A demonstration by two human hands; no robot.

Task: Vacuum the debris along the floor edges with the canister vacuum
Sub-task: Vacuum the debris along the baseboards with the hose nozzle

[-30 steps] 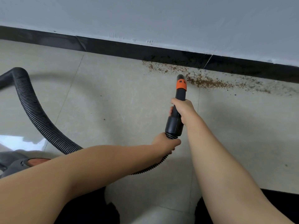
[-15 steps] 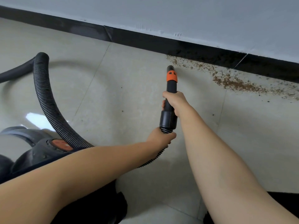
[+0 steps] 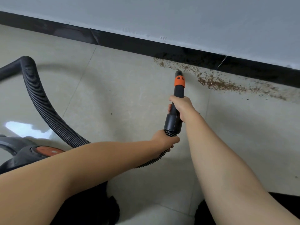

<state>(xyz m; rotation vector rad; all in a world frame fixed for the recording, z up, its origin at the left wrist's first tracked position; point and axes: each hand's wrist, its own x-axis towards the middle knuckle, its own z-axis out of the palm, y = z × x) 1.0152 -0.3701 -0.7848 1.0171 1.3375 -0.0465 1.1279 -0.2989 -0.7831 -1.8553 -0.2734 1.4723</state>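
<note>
Both bare arms reach out over the pale tiled floor. The right hand is wrapped round the middle of the black nozzle, fingers curled tight on the tube w/ the knuckles on top. The left hand sits just behind it, fingers closed round the ribbed hose right where it enters the nozzle's wide rear collar. The nozzle points away from the person toward the wall, its orange band near the tip. The tip is near the left end of the debris – a brown crumbly strip lying along the black baseboard and trailing off to the right; can't tell if the tip touches the floor or any crumbs. The thickest patch is just right of the tip, thinner bits beyond. The hose loops back from the left hand, partly hidden under the left forearm, arches up at far left & runs off frame. The canister vacuum – dark grey w/ an orange round part on top – sits on the floor at lower left, partly behind the left arm. Grey-white wall above the baseboard.
</note>
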